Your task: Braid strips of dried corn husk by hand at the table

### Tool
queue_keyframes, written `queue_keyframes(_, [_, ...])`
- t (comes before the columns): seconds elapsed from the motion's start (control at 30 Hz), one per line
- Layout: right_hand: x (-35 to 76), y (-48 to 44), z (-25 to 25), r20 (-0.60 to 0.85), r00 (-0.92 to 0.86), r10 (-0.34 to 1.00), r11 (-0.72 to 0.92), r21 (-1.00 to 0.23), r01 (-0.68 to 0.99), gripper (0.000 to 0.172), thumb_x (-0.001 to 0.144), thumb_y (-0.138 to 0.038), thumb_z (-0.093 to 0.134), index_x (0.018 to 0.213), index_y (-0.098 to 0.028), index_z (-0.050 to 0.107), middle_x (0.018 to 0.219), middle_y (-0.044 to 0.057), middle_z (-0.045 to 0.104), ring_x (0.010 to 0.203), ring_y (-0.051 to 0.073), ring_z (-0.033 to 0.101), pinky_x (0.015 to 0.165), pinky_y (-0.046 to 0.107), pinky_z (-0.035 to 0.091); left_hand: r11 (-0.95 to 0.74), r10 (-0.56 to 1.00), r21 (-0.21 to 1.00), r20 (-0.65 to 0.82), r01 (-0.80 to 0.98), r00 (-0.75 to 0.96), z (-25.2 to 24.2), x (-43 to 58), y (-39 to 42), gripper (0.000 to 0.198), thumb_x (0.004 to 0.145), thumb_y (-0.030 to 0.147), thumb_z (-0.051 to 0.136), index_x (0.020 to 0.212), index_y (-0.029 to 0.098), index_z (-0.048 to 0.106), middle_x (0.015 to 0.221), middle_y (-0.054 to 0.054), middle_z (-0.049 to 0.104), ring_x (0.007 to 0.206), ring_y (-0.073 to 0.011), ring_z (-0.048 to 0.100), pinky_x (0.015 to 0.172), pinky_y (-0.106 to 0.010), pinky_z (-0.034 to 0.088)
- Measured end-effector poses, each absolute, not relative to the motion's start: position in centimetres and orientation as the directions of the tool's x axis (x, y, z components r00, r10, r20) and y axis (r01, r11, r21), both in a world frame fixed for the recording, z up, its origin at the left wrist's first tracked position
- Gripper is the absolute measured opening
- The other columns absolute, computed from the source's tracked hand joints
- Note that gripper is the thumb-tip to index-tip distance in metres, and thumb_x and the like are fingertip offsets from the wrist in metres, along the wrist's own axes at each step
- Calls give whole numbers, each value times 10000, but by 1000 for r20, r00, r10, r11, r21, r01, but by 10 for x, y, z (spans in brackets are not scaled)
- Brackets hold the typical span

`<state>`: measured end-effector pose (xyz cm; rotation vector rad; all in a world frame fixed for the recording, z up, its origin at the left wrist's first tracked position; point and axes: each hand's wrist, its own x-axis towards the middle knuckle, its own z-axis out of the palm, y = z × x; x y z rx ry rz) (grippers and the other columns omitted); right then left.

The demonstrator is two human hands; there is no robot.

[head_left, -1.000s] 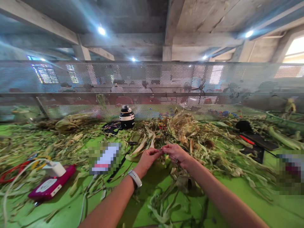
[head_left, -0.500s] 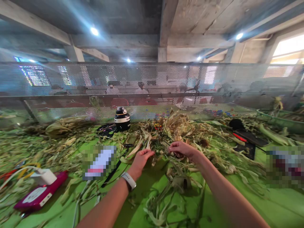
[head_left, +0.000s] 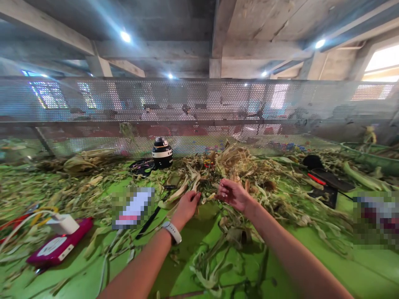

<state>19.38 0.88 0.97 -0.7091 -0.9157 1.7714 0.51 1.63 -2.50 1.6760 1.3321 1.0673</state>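
My left hand [head_left: 187, 205], with a pale watch band on its wrist, is over the middle of the green tabletop. Its fingers are bent and pressed together; anything between them is too small to make out. Across from it, my right hand [head_left: 233, 194] is closed, with curled fingers turned inward and their contents hidden. A gap separates the two hands. Beyond them lies a heap of dried corn husks [head_left: 233, 158], and a long pale husk strip [head_left: 179, 193] runs just left of my left fingers. Loose curled husks [head_left: 212, 265] lie nearer to me, below the hands.
A black and white bottle [head_left: 162, 154] stands behind the husks. At left are a magenta power strip [head_left: 60, 245] with a white plug and a blurred-out phone-like object [head_left: 134, 207]. Dark items [head_left: 327, 178] lie at right near a green basket [head_left: 370, 153]. A perforated metal screen [head_left: 199, 99] closes the back.
My right hand has turned and lifted slightly, its fingers curling more. My left hand has rotated, its fingertips now pointing more upward. The view has shifted a little.
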Motion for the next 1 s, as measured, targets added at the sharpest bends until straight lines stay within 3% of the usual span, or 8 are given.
queue_keyframes(0.1, [196, 11, 7, -95, -315, 944, -237, -861, -449, 317, 628, -275, 674, 564, -190, 375, 410, -111, 329, 375, 35, 272, 456, 187, 350, -252, 967, 786, 231, 565, 110, -23, 2, 19, 310, 830, 271, 449, 535, 187, 412, 527, 41, 379, 529, -117, 379, 541, -243, 289])
queue_keyframes(0.23, [198, 12, 5, -113, -330, 937, -247, -883, -399, 345, 607, -263, 686, 548, -192, 354, 405, -115, 297, 380, 33, 235, 418, 175, 278, -328, 913, 519, 387, 789, 126, -22, -1, 18, 274, 855, 199, 390, 592, 179, 465, 643, -15, 498, 627, -151, 491, 605, -264, 354])
queue_keyframes(0.43, [193, 5, 13, -147, -385, 911, -275, -913, -302, 324, 595, -241, 691, 564, -189, 373, 429, -115, 292, 399, 33, 216, 417, 176, 212, -406, 823, 287, 528, 868, 211, -22, -4, 13, 259, 873, 182, 337, 696, 163, 525, 799, -78, 553, 778, -193, 545, 710, -299, 399])
queue_keyframes(0.5, [192, 3, 17, -140, -376, 916, -244, -938, -247, 352, 602, -277, 675, 553, -196, 336, 430, -117, 273, 397, 32, 192, 418, 183, 195, -430, 824, 347, 529, 834, 205, -19, -6, 13, 269, 876, 217, 348, 666, 172, 510, 780, -65, 546, 757, -184, 539, 708, -298, 402])
queue_keyframes(0.6, [190, 0, 24, -92, -316, 944, -161, -966, -200, 382, 648, -370, 621, 555, -211, 286, 430, -122, 225, 395, 40, 158, 425, 199, 194, -438, 871, 598, 467, 672, 152, -12, -6, 14, 332, 880, 337, 358, 613, 183, 481, 696, -33, 536, 679, -163, 521, 670, -293, 415])
queue_keyframes(0.7, [186, -4, 26, 65, -219, 974, 88, -991, 98, 342, 685, -443, 608, 619, -209, 368, 475, -103, 304, 426, 60, 251, 452, 213, 225, -314, 949, 894, 287, 320, 131, -6, -1, 10, 360, 839, 480, 392, 665, 185, 503, 673, -15, 568, 641, -156, 534, 602, -283, 438])
queue_keyframes(0.83, [177, -9, 16, 309, -286, 907, 421, -639, 644, 357, 613, -397, 717, 769, -199, 464, 575, -76, 415, 522, 96, 374, 509, 221, 258, -124, 978, 992, 127, -28, 166, -6, 8, 4, 377, 758, 557, 484, 704, 185, 518, 654, 3, 589, 604, -151, 549, 569, -280, 447])
queue_keyframes(1.0, [175, -6, 4, 388, -349, 853, 496, -398, 772, 110, 805, -231, 512, 907, -188, 515, 631, -32, 512, 567, 120, 466, 563, 230, 321, -284, 944, 958, 273, 37, 184, -9, 12, 3, 357, 718, 500, 570, 602, 165, 530, 537, 46, 458, 527, -103, 417, 524, -239, 345])
